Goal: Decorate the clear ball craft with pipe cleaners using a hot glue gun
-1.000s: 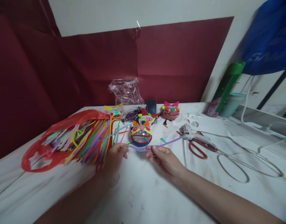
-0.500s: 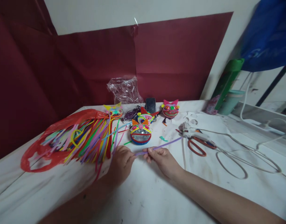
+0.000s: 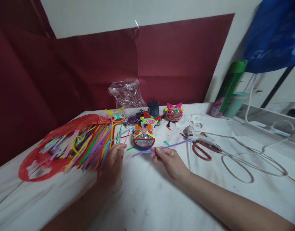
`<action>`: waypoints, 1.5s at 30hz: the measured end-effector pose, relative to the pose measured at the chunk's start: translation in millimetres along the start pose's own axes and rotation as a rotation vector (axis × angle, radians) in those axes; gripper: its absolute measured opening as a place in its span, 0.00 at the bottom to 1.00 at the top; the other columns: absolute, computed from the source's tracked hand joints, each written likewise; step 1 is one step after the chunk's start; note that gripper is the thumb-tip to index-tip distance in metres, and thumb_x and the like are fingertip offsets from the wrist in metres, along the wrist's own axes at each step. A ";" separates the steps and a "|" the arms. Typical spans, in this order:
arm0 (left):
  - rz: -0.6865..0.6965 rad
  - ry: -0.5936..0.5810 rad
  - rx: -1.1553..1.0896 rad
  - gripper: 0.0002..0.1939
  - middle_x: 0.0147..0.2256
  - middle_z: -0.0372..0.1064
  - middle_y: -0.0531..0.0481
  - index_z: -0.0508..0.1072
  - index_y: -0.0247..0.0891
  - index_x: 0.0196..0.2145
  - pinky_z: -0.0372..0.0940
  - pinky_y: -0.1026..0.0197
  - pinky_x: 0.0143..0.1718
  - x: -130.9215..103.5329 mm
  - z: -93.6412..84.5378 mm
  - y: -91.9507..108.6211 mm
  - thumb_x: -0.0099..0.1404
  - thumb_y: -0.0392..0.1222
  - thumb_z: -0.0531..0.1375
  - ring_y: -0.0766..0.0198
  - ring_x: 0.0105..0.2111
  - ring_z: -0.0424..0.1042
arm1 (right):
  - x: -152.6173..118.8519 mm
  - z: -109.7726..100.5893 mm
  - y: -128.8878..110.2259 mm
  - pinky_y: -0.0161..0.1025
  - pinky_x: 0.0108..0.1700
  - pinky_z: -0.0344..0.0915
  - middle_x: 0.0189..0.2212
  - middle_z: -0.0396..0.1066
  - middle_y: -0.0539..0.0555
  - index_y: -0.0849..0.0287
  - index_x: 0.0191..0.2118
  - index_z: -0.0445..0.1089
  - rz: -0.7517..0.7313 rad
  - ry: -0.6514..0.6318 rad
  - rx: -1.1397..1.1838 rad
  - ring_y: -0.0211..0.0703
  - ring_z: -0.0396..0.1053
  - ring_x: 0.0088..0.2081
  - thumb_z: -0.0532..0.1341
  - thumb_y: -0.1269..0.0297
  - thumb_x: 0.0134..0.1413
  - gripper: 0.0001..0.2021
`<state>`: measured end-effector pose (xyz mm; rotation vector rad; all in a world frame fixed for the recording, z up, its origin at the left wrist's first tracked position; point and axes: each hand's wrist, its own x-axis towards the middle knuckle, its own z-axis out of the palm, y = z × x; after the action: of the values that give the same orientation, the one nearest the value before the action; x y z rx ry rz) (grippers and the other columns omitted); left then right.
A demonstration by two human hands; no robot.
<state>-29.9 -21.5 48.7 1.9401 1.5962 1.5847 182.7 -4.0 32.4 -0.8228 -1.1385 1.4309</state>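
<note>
My right hand (image 3: 170,162) pinches a purple pipe cleaner (image 3: 177,144), whose ends stick out on both sides of the fingers. Left of it, my left hand (image 3: 115,160) is raised with fingers apart and nothing in them. Beyond and between the hands sits a decorated face (image 3: 144,138) with orange ears and a silvery mouth. A second colourful face (image 3: 149,120) is partly hidden behind it. Many colourful pipe cleaners (image 3: 89,146) lie on a red plastic bag (image 3: 39,173) beside my left hand.
Scissors (image 3: 201,150), a glue gun (image 3: 191,132) and looped cables lie at right. A pink face (image 3: 174,112), a phone (image 3: 154,109), clear plastic (image 3: 126,94) and a yellow-eared face (image 3: 116,115) stand or lie at the back. A green can (image 3: 234,80) and cup (image 3: 236,104) are at back right.
My left hand has let go of the purple pipe cleaner's left end and moved left, its fingers opening. My right hand still holds the pipe cleaner. The view has shifted slightly.
</note>
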 end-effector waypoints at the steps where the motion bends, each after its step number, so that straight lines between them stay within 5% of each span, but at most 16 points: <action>1: 0.062 -0.008 0.013 0.13 0.38 0.73 0.46 0.72 0.38 0.38 0.66 0.58 0.44 -1.5 1.2 -0.3 0.66 0.45 0.50 0.59 0.42 0.72 | -0.2 0.2 0.7 0.38 0.33 0.61 0.23 0.73 0.53 0.58 0.23 0.77 -0.002 -0.006 -0.009 0.38 0.64 0.25 0.68 0.42 0.39 0.21; 5: 0.368 -0.094 0.120 0.09 0.38 0.74 0.48 0.71 0.39 0.41 0.66 0.58 0.43 -11.4 11.3 -4.8 0.63 0.42 0.58 0.60 0.40 0.73 | -3.6 2.9 3.8 0.39 0.34 0.62 0.22 0.73 0.52 0.59 0.25 0.78 0.012 -0.061 -0.025 0.38 0.64 0.25 0.67 0.43 0.42 0.21; 9: 0.650 -0.126 0.234 0.03 0.27 0.71 0.51 0.70 0.39 0.36 0.64 0.60 0.34 -15.9 16.2 -5.6 0.64 0.36 0.58 0.64 0.29 0.69 | -8.6 6.8 4.7 0.38 0.35 0.61 0.20 0.72 0.51 0.60 0.28 0.79 0.028 -0.106 -0.043 0.37 0.64 0.24 0.67 0.44 0.43 0.21; 14: 0.812 -0.214 0.284 0.12 0.20 0.64 0.52 0.66 0.38 0.25 0.60 0.60 0.30 -11.7 10.7 0.1 0.64 0.29 0.52 0.64 0.24 0.63 | -12.8 9.1 0.6 0.38 0.34 0.61 0.20 0.72 0.51 0.60 0.27 0.78 -0.001 -0.110 -0.083 0.37 0.64 0.24 0.67 0.43 0.43 0.21; 18: 0.671 -0.238 0.238 0.11 0.21 0.66 0.53 0.66 0.39 0.24 0.60 0.62 0.30 -8.6 6.8 -4.0 0.65 0.33 0.53 0.65 0.24 0.66 | -6.8 2.1 -5.9 0.38 0.32 0.60 0.20 0.72 0.52 0.60 0.24 0.77 -0.054 -0.032 -0.071 0.37 0.63 0.23 0.67 0.43 0.42 0.21; 25: 0.061 -0.160 0.211 0.14 0.21 0.68 0.55 0.69 0.40 0.23 0.63 0.64 0.29 6.0 -2.5 -12.3 0.64 0.42 0.52 0.66 0.24 0.69 | 9.6 -13.3 -25.4 0.37 0.29 0.60 0.21 0.72 0.51 0.59 0.26 0.76 -0.091 0.142 0.084 0.37 0.62 0.23 0.71 0.45 0.35 0.21; 29: 0.095 -0.140 0.122 0.10 0.31 0.74 0.49 0.73 0.39 0.32 0.66 0.62 0.37 4.1 0.6 -8.6 0.63 0.43 0.53 0.62 0.34 0.73 | 7.1 -8.1 -22.1 0.36 0.28 0.60 0.21 0.73 0.51 0.60 0.27 0.76 -0.026 0.108 0.100 0.35 0.62 0.21 0.72 0.45 0.33 0.21; 36: 0.213 -0.098 0.071 0.10 0.32 0.72 0.50 0.73 0.39 0.39 0.67 0.61 0.38 -9.2 6.6 -6.0 0.58 0.41 0.61 0.63 0.33 0.72 | -2.4 1.5 -14.3 0.36 0.29 0.60 0.20 0.72 0.51 0.60 0.24 0.76 0.049 0.049 0.097 0.34 0.61 0.22 0.72 0.46 0.35 0.20; 45: 0.221 -0.210 0.012 0.10 0.26 0.71 0.51 0.71 0.38 0.27 0.65 0.64 0.33 -9.9 3.9 5.0 0.64 0.40 0.54 0.65 0.29 0.71 | -1.2 -3.2 -5.3 0.37 0.32 0.62 0.20 0.72 0.52 0.61 0.26 0.77 -0.047 -0.013 -0.071 0.37 0.64 0.24 0.68 0.43 0.40 0.22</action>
<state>-22.4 -29.6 44.6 2.2705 1.3528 1.3882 187.6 -4.7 36.4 -0.8314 -1.2166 1.3653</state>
